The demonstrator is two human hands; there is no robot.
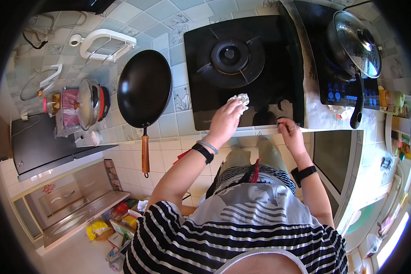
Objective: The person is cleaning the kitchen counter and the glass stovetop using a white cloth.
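My left hand presses a crumpled white tissue or cloth on the black glass top of a single-burner gas stove, in front of the burner. At the stove's front right edge, my right hand has its fingertips around a small black part, which looks like a knob; the fingers partly hide it. The glass mirrors this hand. Left of the stove, a black frying pan with a wooden handle lies on the tiled counter.
An induction cooker stands at the right, bearing a pan with a glass lid; its black handle reaches past the front edge. At the left are a lidded pot and a white wall rack. Bags and boxes lie below left.
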